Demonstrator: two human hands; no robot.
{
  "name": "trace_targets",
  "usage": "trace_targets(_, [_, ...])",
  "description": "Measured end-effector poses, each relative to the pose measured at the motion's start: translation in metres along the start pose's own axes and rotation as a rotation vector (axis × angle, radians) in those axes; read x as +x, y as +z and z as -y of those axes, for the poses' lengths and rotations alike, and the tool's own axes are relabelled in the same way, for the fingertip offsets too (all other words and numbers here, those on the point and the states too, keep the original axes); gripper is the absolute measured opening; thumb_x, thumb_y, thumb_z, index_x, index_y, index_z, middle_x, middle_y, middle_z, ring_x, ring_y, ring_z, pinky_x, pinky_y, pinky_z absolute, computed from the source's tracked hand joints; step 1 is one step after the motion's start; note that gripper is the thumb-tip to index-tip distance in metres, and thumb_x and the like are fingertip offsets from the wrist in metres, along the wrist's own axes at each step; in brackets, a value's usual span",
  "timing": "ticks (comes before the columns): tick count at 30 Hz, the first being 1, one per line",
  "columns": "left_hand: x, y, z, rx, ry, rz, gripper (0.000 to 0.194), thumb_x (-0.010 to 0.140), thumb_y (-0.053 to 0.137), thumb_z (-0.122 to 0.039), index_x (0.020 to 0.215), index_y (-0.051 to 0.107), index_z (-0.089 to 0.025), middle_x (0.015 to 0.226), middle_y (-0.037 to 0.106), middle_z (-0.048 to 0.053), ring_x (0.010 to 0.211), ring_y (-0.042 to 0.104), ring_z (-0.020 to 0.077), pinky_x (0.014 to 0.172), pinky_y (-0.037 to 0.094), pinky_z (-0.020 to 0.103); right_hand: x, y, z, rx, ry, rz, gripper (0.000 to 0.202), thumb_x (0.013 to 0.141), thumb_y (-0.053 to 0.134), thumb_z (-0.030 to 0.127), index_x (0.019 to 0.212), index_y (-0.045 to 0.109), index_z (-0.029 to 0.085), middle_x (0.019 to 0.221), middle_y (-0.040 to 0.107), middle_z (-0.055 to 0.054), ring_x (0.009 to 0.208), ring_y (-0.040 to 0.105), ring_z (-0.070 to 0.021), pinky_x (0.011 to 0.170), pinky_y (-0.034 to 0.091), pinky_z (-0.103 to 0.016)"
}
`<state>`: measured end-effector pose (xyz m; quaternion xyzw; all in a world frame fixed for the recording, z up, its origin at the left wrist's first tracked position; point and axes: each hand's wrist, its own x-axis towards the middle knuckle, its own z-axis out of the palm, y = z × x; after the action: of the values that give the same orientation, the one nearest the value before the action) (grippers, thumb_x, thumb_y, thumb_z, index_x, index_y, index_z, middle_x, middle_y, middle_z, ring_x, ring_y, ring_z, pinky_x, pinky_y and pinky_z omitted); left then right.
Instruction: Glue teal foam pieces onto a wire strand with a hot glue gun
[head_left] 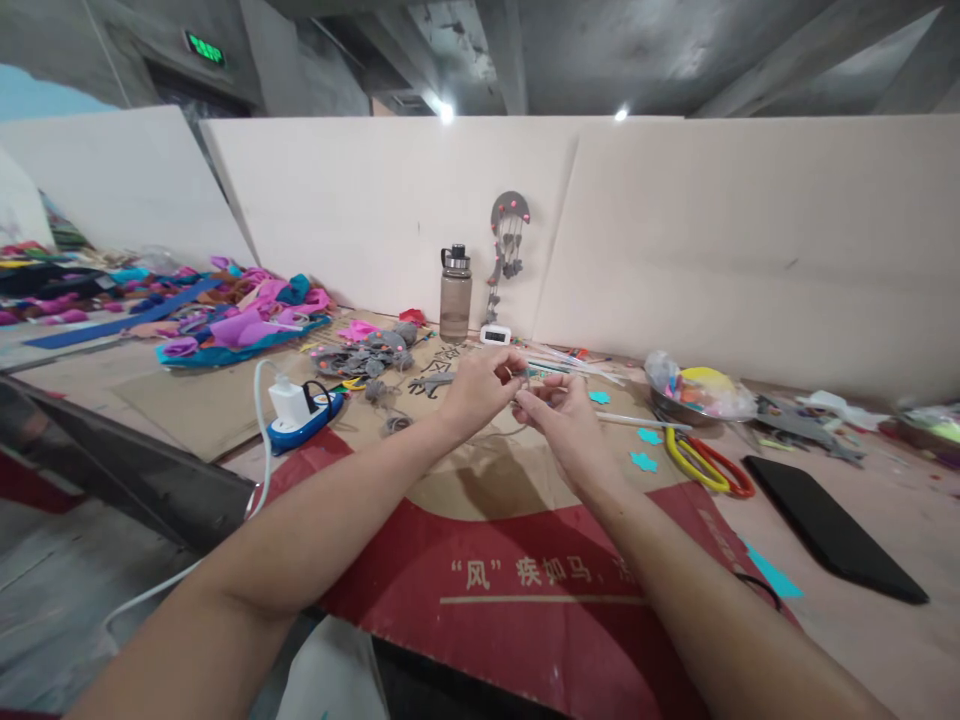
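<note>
My left hand [486,392] and my right hand [561,418] meet above the cardboard, thumbs and fingers pinched together. A thin strand of grey yarn [504,433] curves beneath them and runs up to my right fingertips. What the left fingertips pinch is too small to make out. To the left lie small balls of grey yarn [397,425] and a heap of grey felt pieces with pink dots [367,352]. Turquoise flower cutouts [643,462] rest right of my right hand, near a white stick [637,421].
Scissors with yellow and red handles [709,462] and a black phone [832,530] lie at right, by a metal bowl [682,408]. A bottle [455,300] stands behind, near a grey moon-shaped hanging ornament [510,212]. A blue power strip [304,428] sits at left.
</note>
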<state>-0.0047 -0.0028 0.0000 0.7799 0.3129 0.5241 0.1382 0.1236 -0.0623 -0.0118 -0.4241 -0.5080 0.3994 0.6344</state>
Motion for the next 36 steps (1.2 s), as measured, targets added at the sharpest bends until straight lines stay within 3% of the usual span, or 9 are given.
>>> trace_targets(5, [-0.002,0.005,0.003,-0.038,-0.007,0.027,0.009,0.073,0.064,-0.012,0.082,0.065,-0.016,0.077,0.068,0.001,0.067,0.060,0.0095,0.064,0.047,0.021,0.007,-0.010,-0.002,-0.124,-0.121,-0.036,0.024,0.075,0.066,0.034,0.085,0.048,0.022,0.073,0.049,0.006,0.059,0.045,-0.0089,0.052,0.038,-0.023])
trace_targets(13, [-0.003,0.012,0.003,-0.495,-0.200,0.145,0.018,0.077,0.068,-0.023,0.088,0.057,-0.014,0.071,0.066,0.001,0.064,0.067,0.0115,0.053,0.053,0.019,0.011,-0.020,0.006,-0.376,-0.156,-0.126,0.018,0.079,0.057,0.038,0.081,0.056,0.019,0.070,0.053,0.002,0.061,0.046,-0.0124,0.058,0.038,-0.027])
trace_targets(36, [-0.002,0.004,-0.009,-0.524,-0.294,0.125,0.006,0.076,0.063,-0.017,0.077,0.059,-0.013,0.068,0.065,0.001,0.063,0.069,0.0127,0.053,0.057,0.020,0.003,-0.018,0.011,-0.621,-0.281,-0.133,0.021,0.086,0.054,0.038,0.077,0.060,0.020,0.065,0.057,0.000,0.063,0.050,-0.0160,0.063,0.037,-0.030])
